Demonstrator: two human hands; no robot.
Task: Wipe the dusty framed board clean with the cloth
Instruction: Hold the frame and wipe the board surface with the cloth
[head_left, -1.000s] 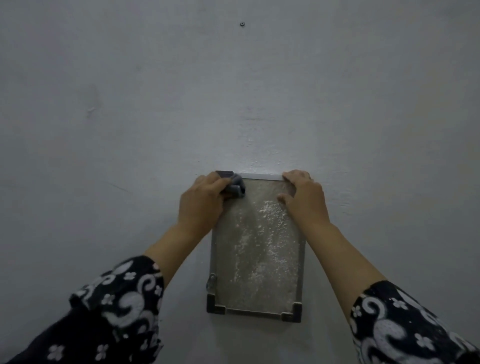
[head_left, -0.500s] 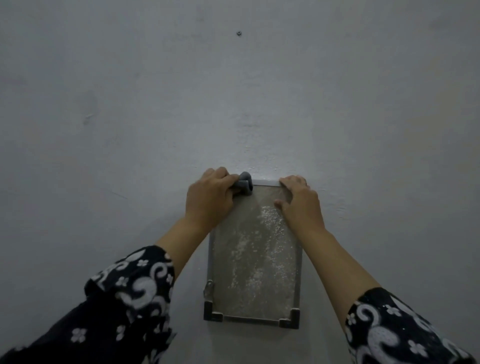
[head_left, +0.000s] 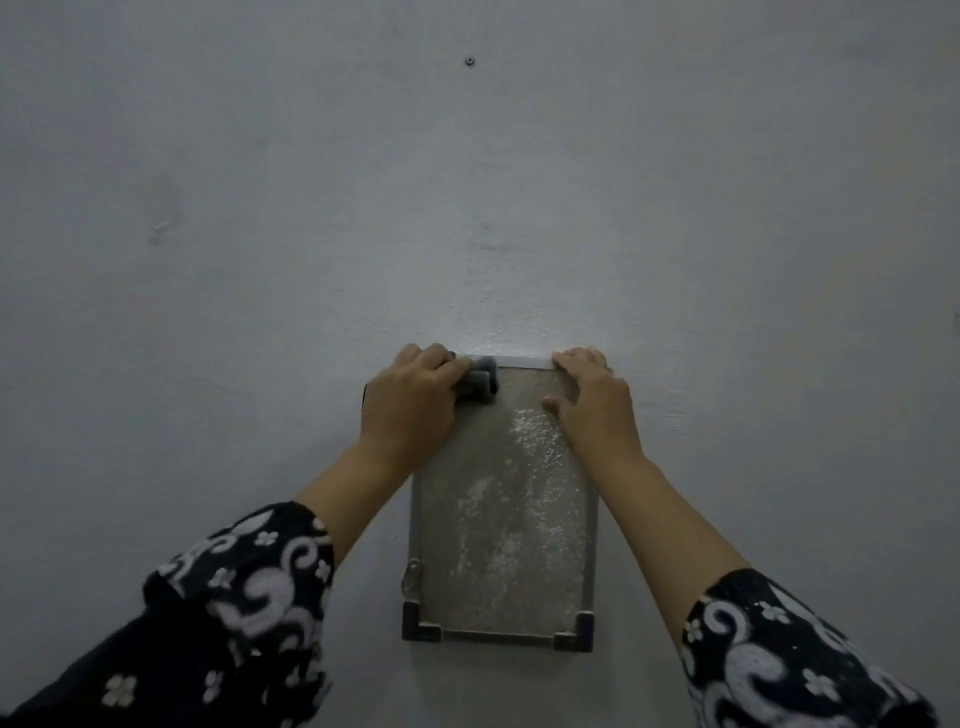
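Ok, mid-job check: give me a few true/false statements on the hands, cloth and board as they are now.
1. The left hand holds the cloth at the board's top edge. True.
2. The right hand holds a second cloth. False: it holds none and rests on the board's top right corner.
3. The board is wiped clean. False: white dust still covers its middle.
4. The board lies against a plain grey surface. True.

An indoor spot of unclear kind is shown: only a plain grey painted wall (head_left: 260, 208) is seen, marked by scuffs and one small screw (head_left: 469, 62). A home or workroom cannot be told apart.
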